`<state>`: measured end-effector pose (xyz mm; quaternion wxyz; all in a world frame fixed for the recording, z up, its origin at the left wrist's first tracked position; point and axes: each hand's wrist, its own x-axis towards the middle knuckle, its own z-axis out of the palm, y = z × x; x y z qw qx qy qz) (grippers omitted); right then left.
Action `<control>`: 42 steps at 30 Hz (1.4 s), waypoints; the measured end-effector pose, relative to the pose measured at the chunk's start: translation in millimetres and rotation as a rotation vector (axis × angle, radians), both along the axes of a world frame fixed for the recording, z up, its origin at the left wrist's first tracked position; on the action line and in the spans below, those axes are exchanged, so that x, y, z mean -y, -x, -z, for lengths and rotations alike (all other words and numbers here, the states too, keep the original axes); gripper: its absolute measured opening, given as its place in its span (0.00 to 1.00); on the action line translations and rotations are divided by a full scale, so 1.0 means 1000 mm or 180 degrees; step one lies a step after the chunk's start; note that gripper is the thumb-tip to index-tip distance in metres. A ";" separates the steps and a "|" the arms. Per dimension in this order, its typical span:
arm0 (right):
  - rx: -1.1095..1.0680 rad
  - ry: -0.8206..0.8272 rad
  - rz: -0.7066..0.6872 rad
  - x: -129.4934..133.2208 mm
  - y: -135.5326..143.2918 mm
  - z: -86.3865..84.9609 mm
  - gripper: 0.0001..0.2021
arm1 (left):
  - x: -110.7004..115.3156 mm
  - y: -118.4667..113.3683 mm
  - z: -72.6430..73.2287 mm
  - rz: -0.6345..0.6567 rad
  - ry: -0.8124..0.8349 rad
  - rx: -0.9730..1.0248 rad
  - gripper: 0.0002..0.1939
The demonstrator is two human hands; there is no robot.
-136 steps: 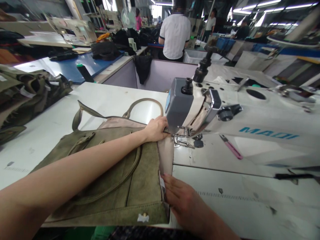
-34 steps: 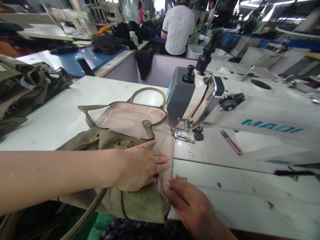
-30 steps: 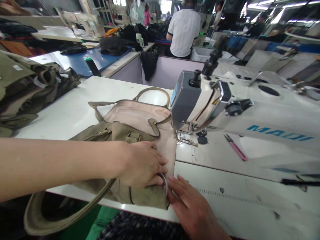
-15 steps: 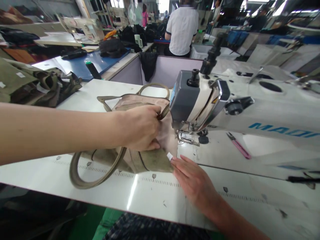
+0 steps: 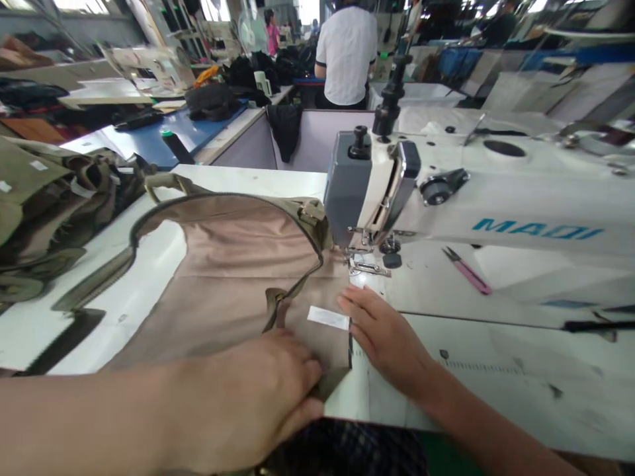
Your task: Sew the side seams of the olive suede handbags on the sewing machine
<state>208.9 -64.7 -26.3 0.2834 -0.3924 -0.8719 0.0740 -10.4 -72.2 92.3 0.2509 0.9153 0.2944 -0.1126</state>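
An olive fabric bag with its pinkish-tan lining [image 5: 223,301] showing lies spread on the white sewing table. Its zipper edge curves round the large opening, and a white label [image 5: 328,318] sits near the right edge. Fingers on top and thumb below, my left hand [image 5: 262,396] grips the near part of the bag. My right hand [image 5: 387,334] rests with fingers stretched flat at the bag's right edge, beside the label. Just beyond those fingertips, the sewing machine's presser foot [image 5: 367,266] stands over the fabric's edge; whether it presses on the cloth I cannot tell.
The sewing machine [image 5: 446,205] fills the right side. Pink-handled thread snips [image 5: 469,272] lie under its arm. On the left is a pile of olive bag pieces [image 5: 54,205]. Behind stand a thread cone [image 5: 176,147], a purple partition [image 5: 315,139] and a person in a white shirt [image 5: 346,56].
My left hand has moved from the bag's middle to its near side. The bag is now spread open with its lining and label showing, and its handle loops no longer lie in front.
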 end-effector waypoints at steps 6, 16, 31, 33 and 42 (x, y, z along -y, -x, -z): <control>-0.0187 0.0066 0.0170 0.034 0.009 -0.005 0.21 | -0.045 0.004 0.035 0.0093 -0.1104 0.0004 0.29; 0.0068 -0.0809 0.0154 0.030 0.008 -0.008 0.12 | -0.049 0.009 0.066 -0.0070 -0.1679 0.0347 0.32; -0.0845 0.0449 0.0494 0.005 -0.004 -0.019 0.15 | -0.063 0.015 0.069 0.0543 -0.0853 0.0126 0.43; -0.1352 0.1360 0.0893 0.005 -0.001 -0.021 0.12 | -0.062 0.015 0.070 0.0581 -0.0963 0.0061 0.43; -0.1692 0.2816 0.1050 0.000 0.016 -0.020 0.11 | -0.061 0.003 0.071 0.0397 -0.1070 0.0199 0.43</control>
